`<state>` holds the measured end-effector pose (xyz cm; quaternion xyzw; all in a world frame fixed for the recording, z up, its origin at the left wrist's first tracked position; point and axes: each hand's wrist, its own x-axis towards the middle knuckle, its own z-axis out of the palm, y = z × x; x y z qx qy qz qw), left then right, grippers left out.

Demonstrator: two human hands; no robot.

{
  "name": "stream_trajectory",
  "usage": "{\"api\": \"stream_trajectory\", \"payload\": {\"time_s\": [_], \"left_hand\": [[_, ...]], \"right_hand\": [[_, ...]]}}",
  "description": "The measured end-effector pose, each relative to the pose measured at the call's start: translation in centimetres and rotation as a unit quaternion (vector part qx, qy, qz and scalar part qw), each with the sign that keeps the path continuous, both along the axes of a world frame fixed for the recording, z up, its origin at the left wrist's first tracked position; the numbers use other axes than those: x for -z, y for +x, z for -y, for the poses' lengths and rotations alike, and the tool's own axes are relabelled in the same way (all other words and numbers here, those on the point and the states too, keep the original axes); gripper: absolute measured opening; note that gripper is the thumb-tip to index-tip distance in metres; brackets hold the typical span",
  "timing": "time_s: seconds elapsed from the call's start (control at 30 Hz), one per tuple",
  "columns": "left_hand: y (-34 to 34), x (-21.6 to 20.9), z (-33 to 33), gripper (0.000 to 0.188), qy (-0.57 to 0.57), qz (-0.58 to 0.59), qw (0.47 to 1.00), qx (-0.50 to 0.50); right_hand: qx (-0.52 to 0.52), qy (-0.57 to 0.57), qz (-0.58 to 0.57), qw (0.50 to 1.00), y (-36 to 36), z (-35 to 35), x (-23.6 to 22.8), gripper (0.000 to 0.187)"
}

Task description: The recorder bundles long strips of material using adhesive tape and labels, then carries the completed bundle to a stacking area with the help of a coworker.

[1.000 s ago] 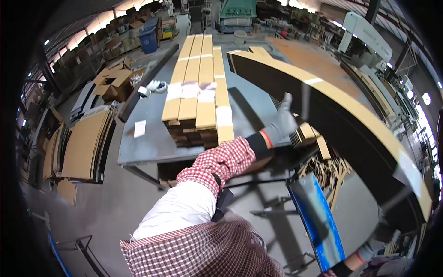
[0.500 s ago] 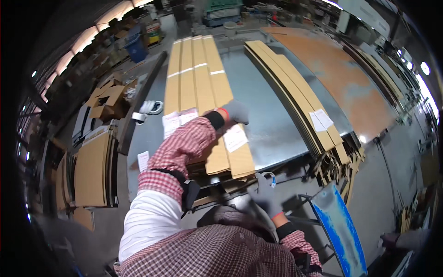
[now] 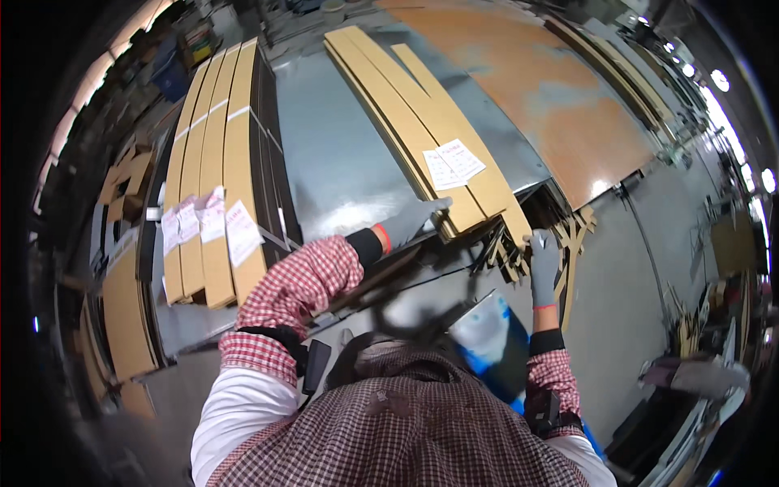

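Note:
My left hand (image 3: 412,221), in a grey glove with a red cuff edge, reaches to the near left corner of a stack of long cardboard strips (image 3: 422,109). Its fingers are stretched out and touch the stack's edge. Two white printed sheets (image 3: 454,165) lie on that stack. At the stack's near right, a narrow cardboard strip (image 3: 514,222) juts out past the others. My right hand (image 3: 544,258), gloved alike, has its fingers bent around the end of this strip; the fingertips are partly hidden.
Bundled cardboard strips (image 3: 213,138) with white straps and paper sheets lie on the left of the grey metal table (image 3: 324,154). Loose cardboard offcuts (image 3: 570,252) hang below the right stack. A blue-edged metal panel (image 3: 487,329) stands before me. A rust-brown sheet (image 3: 535,97) lies beyond.
My view and body have shifted right. My left hand has left the bundled strips for the right stack's corner. My right hand has risen from beside the table to the jutting strip.

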<state>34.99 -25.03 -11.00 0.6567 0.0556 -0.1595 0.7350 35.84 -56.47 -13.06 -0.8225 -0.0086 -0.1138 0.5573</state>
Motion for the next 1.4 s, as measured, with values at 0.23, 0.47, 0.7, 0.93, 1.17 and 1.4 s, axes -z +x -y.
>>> {"api": "stream_trajectory", "payload": {"time_s": [0.23,0.47,0.7,0.93,1.17,1.4], "left_hand": [[2.7,3.1,4.5,0.057,-0.149,-0.042,0.957,-0.246],[4.9,7.0,6.6,0.058,-0.269,-0.038,0.916,-0.296],[3.8,6.2,5.9,0.057,-0.243,-0.072,0.933,-0.256],[1.0,6.3,4.7,0.057,-0.332,-0.058,0.901,-0.272],[1.6,4.7,5.8,0.056,-0.277,-0.042,0.92,-0.274],[2.1,6.0,6.0,0.059,-0.317,-0.041,0.896,-0.307]], "right_hand": [[-0.195,-0.182,-0.057,0.962,17.3,-2.2,0.8,0.028],[-0.276,-0.205,-0.059,0.937,22.9,-7.8,6.5,0.029],[-0.223,-0.23,-0.074,0.944,19.8,-7.1,5.9,0.028],[-0.203,-0.35,0.022,0.914,13.7,-0.2,3.6,0.06],[-0.212,-0.408,0.157,0.874,18.7,-1.0,4.6,0.042],[-0.29,-0.068,-0.063,0.952,14.5,-5.4,0.9,0.023]]}}
